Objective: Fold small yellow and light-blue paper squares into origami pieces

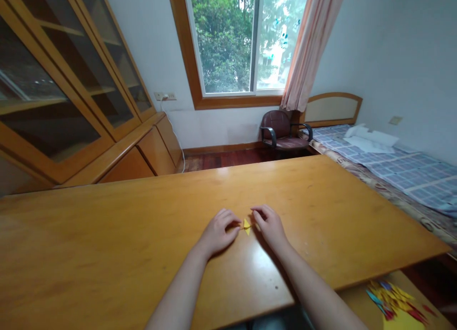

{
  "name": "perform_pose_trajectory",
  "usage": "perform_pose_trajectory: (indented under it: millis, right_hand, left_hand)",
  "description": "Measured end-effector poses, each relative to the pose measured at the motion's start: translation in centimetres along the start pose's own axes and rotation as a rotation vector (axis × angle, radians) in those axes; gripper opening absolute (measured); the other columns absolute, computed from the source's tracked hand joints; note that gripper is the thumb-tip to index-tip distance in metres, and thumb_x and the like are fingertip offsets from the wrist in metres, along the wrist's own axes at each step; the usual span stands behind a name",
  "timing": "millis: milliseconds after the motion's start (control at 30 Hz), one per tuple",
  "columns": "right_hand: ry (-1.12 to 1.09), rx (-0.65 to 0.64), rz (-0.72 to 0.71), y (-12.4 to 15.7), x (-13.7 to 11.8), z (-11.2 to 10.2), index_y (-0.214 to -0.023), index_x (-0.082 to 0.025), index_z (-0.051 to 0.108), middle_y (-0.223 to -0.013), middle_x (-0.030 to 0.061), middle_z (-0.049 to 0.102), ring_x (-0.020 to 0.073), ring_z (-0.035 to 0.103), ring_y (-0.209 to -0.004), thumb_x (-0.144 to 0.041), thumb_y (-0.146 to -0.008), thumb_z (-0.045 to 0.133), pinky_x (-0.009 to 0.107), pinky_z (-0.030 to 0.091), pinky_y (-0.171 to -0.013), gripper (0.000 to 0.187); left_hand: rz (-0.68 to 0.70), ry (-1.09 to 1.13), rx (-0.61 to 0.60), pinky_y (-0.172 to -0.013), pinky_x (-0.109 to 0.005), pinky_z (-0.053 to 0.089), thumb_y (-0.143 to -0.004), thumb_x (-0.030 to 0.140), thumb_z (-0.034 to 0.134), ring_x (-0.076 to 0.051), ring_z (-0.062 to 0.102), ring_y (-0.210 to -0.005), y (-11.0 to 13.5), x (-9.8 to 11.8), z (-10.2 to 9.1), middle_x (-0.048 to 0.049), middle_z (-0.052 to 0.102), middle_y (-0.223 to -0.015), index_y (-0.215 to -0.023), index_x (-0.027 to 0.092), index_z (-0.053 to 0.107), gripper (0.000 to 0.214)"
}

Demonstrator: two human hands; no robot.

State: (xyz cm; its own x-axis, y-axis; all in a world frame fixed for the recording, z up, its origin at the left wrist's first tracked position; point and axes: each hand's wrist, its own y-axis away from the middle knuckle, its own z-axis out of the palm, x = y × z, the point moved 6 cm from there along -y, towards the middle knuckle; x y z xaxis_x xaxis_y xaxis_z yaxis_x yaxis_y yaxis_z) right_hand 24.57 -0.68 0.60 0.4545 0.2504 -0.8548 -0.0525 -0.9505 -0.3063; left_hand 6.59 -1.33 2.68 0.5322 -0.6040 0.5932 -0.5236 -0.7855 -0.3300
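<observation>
A small yellow piece (247, 226), pointed at top and bottom like folded paper, is at the wooden tabletop between my hands. My left hand (222, 231) pinches a thin dark end on its left side between thumb and fingers. On the other side, my right hand (270, 226) is curved above the table, with thumb and index finger slightly apart and close to the piece. A short thin bit sticks out of the piece towards the right hand. Whether the right fingers touch it is too small to tell.
The glossy wooden table (107, 235) spans the view. At lower right, a lower surface holds a pile of yellow, red and teal pieces (392, 299) beside a yellow sheet (403, 320). Beyond are a glass-door cabinet (117, 125), an armchair (280, 130) and a bed (410, 168).
</observation>
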Motion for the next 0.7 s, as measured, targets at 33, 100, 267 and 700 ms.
perform_pose_trajectory:
  millis: [33,100,267,700]
  right_hand:
    - [0.018,0.010,0.000,0.1,0.0,-0.2,-0.090,-0.019,0.072,-0.088,0.0076,0.072,0.0220,0.065,-0.084,-0.026,-0.088,0.053,0.034,0.050,-0.078,0.020]
    - [0.060,0.015,-0.005,0.2,0.1,-0.4,-0.090,-0.018,0.071,-0.087,0.0074,0.071,0.0216,0.064,-0.082,-0.025,-0.088,0.053,0.033,0.049,-0.075,0.020]
    - [0.142,-0.021,-0.018,0.5,0.2,-0.6,-0.087,-0.019,0.070,-0.085,0.0061,0.069,0.0207,0.063,-0.081,-0.022,-0.087,0.052,0.032,0.048,-0.075,0.018]
    - [0.095,-0.089,-0.078,0.5,-0.3,0.0,-0.095,-0.019,0.071,-0.088,0.0061,0.070,0.0188,0.062,-0.080,-0.024,-0.089,0.058,0.030,0.048,-0.074,0.015]
  left_hand:
    - [0.002,-0.006,-0.006,-0.082,-0.035,0.047,-0.085,0.017,0.059,-0.020,0.058,-0.089,0.0,0.0,0.0,-0.0041,0.065,-0.089,-0.091,0.021,0.066,0.010]
    - [0.003,-0.020,-0.006,-0.080,-0.034,0.047,-0.085,0.017,0.061,-0.020,0.057,-0.088,-0.1,0.0,0.1,-0.0041,0.065,-0.087,-0.088,0.021,0.065,0.007]
    - [0.010,-0.019,-0.010,-0.078,-0.033,0.045,-0.088,0.020,0.062,-0.020,0.057,-0.085,-0.2,-1.0,0.5,-0.0039,0.064,-0.084,-0.084,0.020,0.066,0.006]
    - [-0.126,0.129,0.115,-0.078,-0.032,0.045,-0.088,0.026,0.061,-0.019,0.059,-0.083,-0.5,-2.6,-0.6,-0.0039,0.066,-0.082,-0.080,0.019,0.068,0.013]
